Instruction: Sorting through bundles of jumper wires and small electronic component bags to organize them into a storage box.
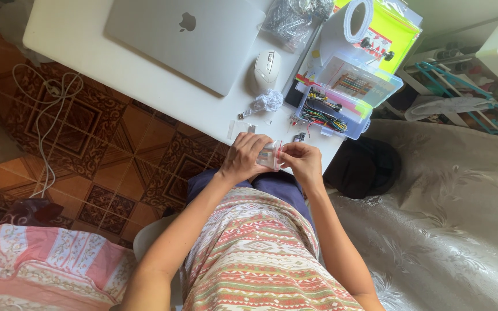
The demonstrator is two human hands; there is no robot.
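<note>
Two hands met at the near edge of a white table (87, 40), and everything else lay beyond or beside them. Largest, far ahead and to the left, was a closed silver laptop (185, 37). To the right of the hands spread a pale patterned cloth (451, 230), with a dark bag (364, 167) just beside the right wrist. Ahead and to the right sat an open clear plastic box (341, 101) holding coloured wires and small parts, its lid tipped back. Between the laptop and that box rested a white mouse (266, 70), and nearer the hands a crumpled scrap of white paper (269, 101).

Smallest was a little clear zip bag (271, 154) with a red strip along one edge, held up between the two hands just over the table's edge. The left hand (246, 158) pinched one side of it and the right hand (304, 161) pinched the other, fingers closed on the plastic. Whether its seal was open or pressed shut could not be told, nor what was inside. By the look of it, the handling of this bag was midway; a flat empty-looking bag (238, 128) lay just ahead of the left hand.
</note>
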